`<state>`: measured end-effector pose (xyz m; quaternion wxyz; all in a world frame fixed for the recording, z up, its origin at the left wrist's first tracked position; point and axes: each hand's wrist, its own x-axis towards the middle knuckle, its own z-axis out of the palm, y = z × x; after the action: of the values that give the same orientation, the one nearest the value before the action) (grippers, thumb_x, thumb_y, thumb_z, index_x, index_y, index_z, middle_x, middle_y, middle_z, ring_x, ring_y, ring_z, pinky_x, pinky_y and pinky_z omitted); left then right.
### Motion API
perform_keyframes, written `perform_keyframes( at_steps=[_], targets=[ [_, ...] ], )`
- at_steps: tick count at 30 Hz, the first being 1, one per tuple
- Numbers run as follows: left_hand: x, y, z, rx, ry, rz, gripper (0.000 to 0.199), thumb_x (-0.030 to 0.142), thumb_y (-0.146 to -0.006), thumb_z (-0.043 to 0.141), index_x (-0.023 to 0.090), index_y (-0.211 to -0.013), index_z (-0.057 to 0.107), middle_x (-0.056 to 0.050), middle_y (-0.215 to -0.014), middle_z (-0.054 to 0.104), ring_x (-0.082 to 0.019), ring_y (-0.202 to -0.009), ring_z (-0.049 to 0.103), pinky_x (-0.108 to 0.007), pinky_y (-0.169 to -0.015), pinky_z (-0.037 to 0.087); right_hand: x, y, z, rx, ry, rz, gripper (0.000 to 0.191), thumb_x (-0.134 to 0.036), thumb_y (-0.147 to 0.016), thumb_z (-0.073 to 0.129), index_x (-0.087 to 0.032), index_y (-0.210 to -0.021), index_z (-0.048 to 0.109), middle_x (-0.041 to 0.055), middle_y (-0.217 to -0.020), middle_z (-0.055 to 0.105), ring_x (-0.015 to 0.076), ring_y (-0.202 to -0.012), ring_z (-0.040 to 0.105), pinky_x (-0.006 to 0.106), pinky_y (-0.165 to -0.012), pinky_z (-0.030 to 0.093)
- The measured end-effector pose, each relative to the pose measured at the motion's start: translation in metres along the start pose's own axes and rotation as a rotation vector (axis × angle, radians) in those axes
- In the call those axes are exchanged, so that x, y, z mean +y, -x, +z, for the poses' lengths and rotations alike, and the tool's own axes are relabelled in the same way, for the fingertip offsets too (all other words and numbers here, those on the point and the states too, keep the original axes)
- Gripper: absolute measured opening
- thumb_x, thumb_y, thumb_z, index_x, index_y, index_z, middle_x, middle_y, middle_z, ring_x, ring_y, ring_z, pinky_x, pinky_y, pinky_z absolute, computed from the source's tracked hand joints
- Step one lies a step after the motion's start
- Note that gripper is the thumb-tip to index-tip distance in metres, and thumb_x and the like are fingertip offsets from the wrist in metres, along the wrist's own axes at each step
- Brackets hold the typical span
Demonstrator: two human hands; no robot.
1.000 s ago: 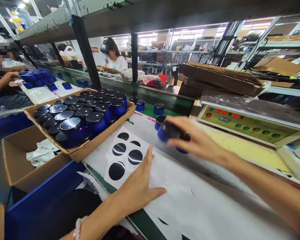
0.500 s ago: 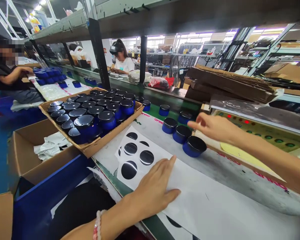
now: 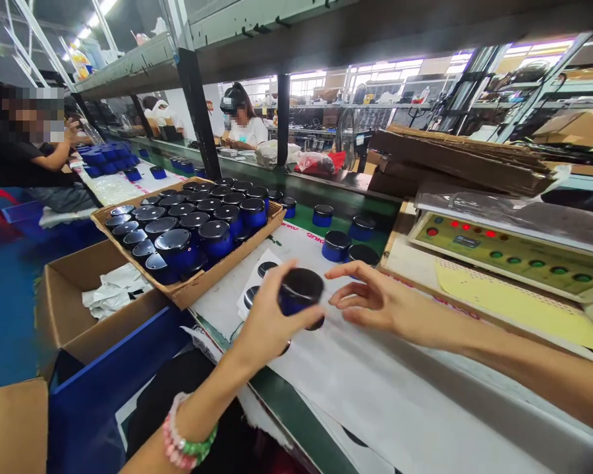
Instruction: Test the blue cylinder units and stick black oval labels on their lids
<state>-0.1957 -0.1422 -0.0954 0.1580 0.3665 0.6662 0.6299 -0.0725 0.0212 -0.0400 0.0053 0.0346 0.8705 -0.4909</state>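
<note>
My left hand (image 3: 267,319) grips a short round blue housing with a dark top (image 3: 302,284), thumb and fingers around its sides. It is held just above a white sheet of black round stickers (image 3: 251,296), which it partly covers. Close by on the right, my right hand (image 3: 370,296) has its fingers apart and curved towards the housing, holding nothing. Behind that hand, several more blue housings with glossy black tops (image 3: 336,246) stand on the bench.
A shallow cardboard tray (image 3: 192,299) full of the same housings stands at left, above an open carton (image 3: 79,329). At right is a control box (image 3: 479,243) with lit buttons. A shelf beam (image 3: 375,39) crosses overhead. Co-workers sit at left and behind.
A housing from the bench group is now in my left hand, which has lifted off the sticker sheet. My right hand has moved left and down, away from the group.
</note>
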Motion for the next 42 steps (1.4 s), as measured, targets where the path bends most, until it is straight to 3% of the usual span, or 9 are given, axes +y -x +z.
perform_keyframes(
  at_steps=[3,8,15,20,24,26,31,35,42],
  targets=[
    [-0.011,-0.006,-0.013,0.246,0.285,-0.171,0.067,0.037,-0.071,0.076,0.024,-0.128,0.043,-0.009,-0.127,0.053,-0.025,-0.119,0.051,-0.046,-0.104,0.038,0.014,-0.023,0.013,-0.059,0.205,-0.016,0.03,-0.033,-0.085,0.053,-0.02,-0.111,0.047,0.0023,-0.088,0.056,0.0159,-0.078,0.057,0.034,-0.07,0.05],
    [-0.017,-0.007,-0.008,0.252,0.683,-0.318,0.041,0.035,-0.077,0.07,0.017,-0.11,0.052,-0.009,-0.115,0.058,-0.02,-0.106,0.058,-0.043,-0.094,0.05,0.022,-0.054,0.026,-0.23,0.352,-0.153,0.035,-0.018,-0.074,0.064,-0.019,-0.108,0.054,0.0047,-0.1,0.054,0.0185,-0.087,0.055,0.033,-0.077,0.048],
    [-0.02,-0.009,-0.008,0.299,0.633,-0.33,0.045,0.037,-0.079,0.069,0.019,-0.115,0.049,-0.01,-0.123,0.055,-0.021,-0.111,0.056,-0.04,-0.095,0.049,0.018,-0.063,0.02,-0.274,0.48,-0.344,0.02,-0.016,-0.079,0.061,-0.018,-0.098,0.057,0.0065,-0.099,0.051,0.018,-0.082,0.051,0.032,-0.072,0.045],
    [-0.022,0.0,-0.006,0.269,0.292,-0.229,0.059,0.041,-0.077,0.069,0.024,-0.126,0.041,-0.008,-0.129,0.053,-0.022,-0.12,0.051,-0.039,-0.104,0.041,0.015,-0.016,-0.002,0.005,0.716,-0.534,0.02,-0.021,-0.092,0.044,-0.022,-0.09,0.064,0.0071,-0.084,0.057,0.019,-0.074,0.05,0.033,-0.065,0.041],
    [-0.017,0.015,0.008,0.028,0.021,-0.116,0.069,0.033,-0.073,0.073,0.031,-0.131,0.036,-0.005,-0.136,0.047,-0.023,-0.124,0.047,-0.042,-0.108,0.034,0.008,0.021,-0.013,0.534,0.43,-0.354,0.005,-0.033,-0.083,0.063,-0.029,-0.082,0.066,0.0048,-0.082,0.058,0.02,-0.071,0.055,0.034,-0.063,0.044],
    [-0.014,0.021,0.016,-0.111,-0.084,-0.095,0.075,0.026,-0.069,0.075,0.034,-0.132,0.034,-0.003,-0.136,0.046,-0.024,-0.127,0.044,-0.044,-0.109,0.032,0.007,0.026,-0.012,0.661,0.217,-0.186,0.014,-0.042,-0.078,0.066,-0.029,-0.074,0.065,0.0038,-0.077,0.059,0.0206,-0.068,0.055,0.034,-0.061,0.045],
    [-0.009,0.02,0.025,-0.287,-0.081,-0.15,0.089,0.014,-0.067,0.073,0.039,-0.135,0.022,0.002,-0.133,0.051,-0.019,-0.121,0.05,-0.038,-0.107,0.036,0.02,0.012,0.003,0.483,-0.337,0.18,0.032,-0.051,-0.076,0.065,-0.021,-0.068,0.06,0.0022,-0.069,0.057,0.0165,-0.064,0.052,0.028,-0.057,0.044],
    [-0.007,0.017,0.024,-0.301,-0.078,-0.139,0.088,0.013,-0.068,0.073,0.039,-0.135,0.021,0.004,-0.134,0.051,-0.016,-0.121,0.05,-0.034,-0.107,0.036,0.029,0.001,0.02,0.355,-0.513,0.243,0.032,-0.048,-0.079,0.063,-0.019,-0.068,0.059,0.0006,-0.078,0.05,0.0136,-0.07,0.047,0.025,-0.063,0.041],
    [-0.01,0.018,0.024,-0.291,-0.094,-0.124,0.086,0.015,-0.069,0.074,0.036,-0.135,0.024,0.003,-0.134,0.05,-0.016,-0.123,0.048,-0.035,-0.107,0.036,0.034,0.001,0.032,0.321,-0.567,0.259,0.033,-0.048,-0.08,0.063,-0.018,-0.069,0.056,-0.0006,-0.082,0.045,0.0127,-0.073,0.041,0.024,-0.065,0.036]
  ],
)
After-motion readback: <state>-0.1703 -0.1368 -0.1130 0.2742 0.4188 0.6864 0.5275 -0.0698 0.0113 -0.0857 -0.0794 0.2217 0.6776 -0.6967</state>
